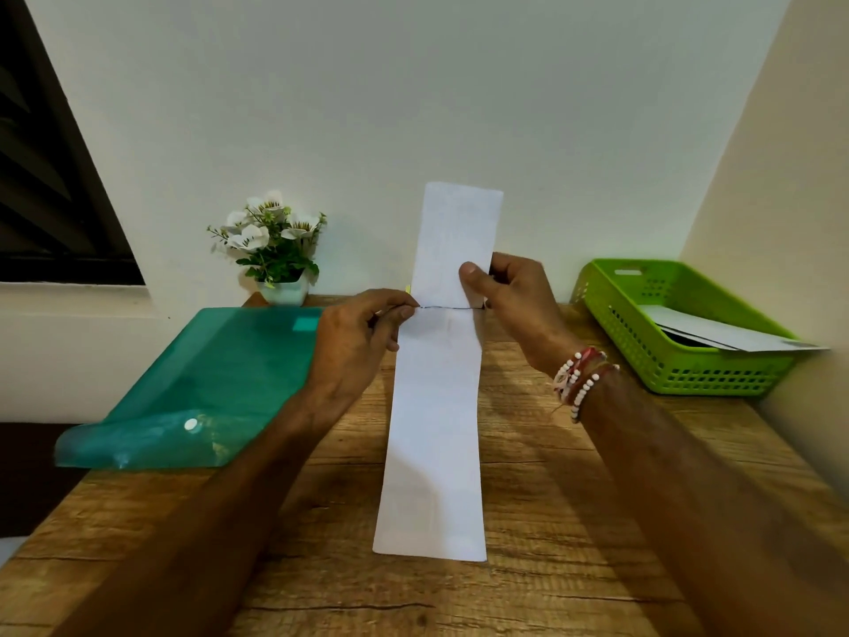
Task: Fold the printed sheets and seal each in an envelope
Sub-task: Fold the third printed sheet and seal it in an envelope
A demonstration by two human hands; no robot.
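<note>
1. Long, narrow white paper strip (436,406), a sheet already folded lengthwise: it is held above the wooden surface (574,521), its long axis running straight away from the person. The near end hangs low towards the surface; the far end stands up in front of the wall.
2. Cross crease at mid-length: a dark line runs across the strip's width, at right angles to its long axis. The upper half rises from this line and the lower half falls away towards the person.
3. Left hand (353,347): its fingers (404,312) are closed in a pinch on the left end of the crease.
4. Right hand (514,305): the thumb presses the front of the upper half just above the crease and the other fingers wrap behind, gripping the paper at its right edge.
5. Governing relation: both hands sit at the crease, one on each edge, equally near. The next fold likely brings the upper half down over the lower about this line.
6. Green perforated plastic basket (666,360): it stands to the right, well apart, holding white envelopes (735,337).
7. Translucent teal plastic folder (206,374): it lies to the left, overhanging the surface's edge.
</note>
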